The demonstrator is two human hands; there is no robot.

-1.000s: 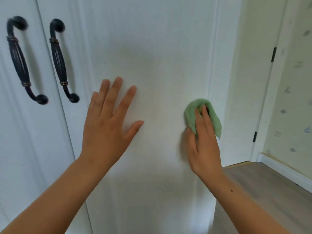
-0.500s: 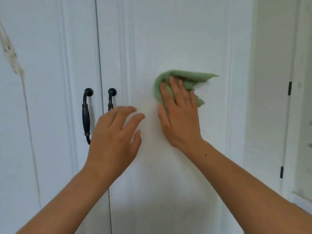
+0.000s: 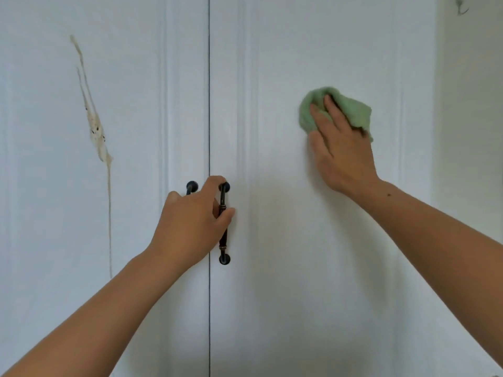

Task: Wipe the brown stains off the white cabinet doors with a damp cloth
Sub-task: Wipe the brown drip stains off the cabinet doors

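Note:
Two white cabinet doors fill the view, the left door (image 3: 136, 104) and the right door (image 3: 272, 295), split by a dark seam. A long brown stain (image 3: 96, 131) runs down the left door and thins into a drip. My right hand (image 3: 340, 151) presses a green cloth (image 3: 351, 110) flat against the right door's upper panel, fingers lying over the cloth. My left hand (image 3: 190, 224) has its fingers curled round the right door's dark handle (image 3: 223, 240). That hand mostly hides the left door's handle (image 3: 192, 185).
A pale wall (image 3: 468, 131) stands to the right of the cabinet, with a small hook (image 3: 462, 8) near the top edge.
The view has pulled back and up, so the whole stain shows. My left hand moved from the door panel onto the handle. My right hand slid the cloth to the right.

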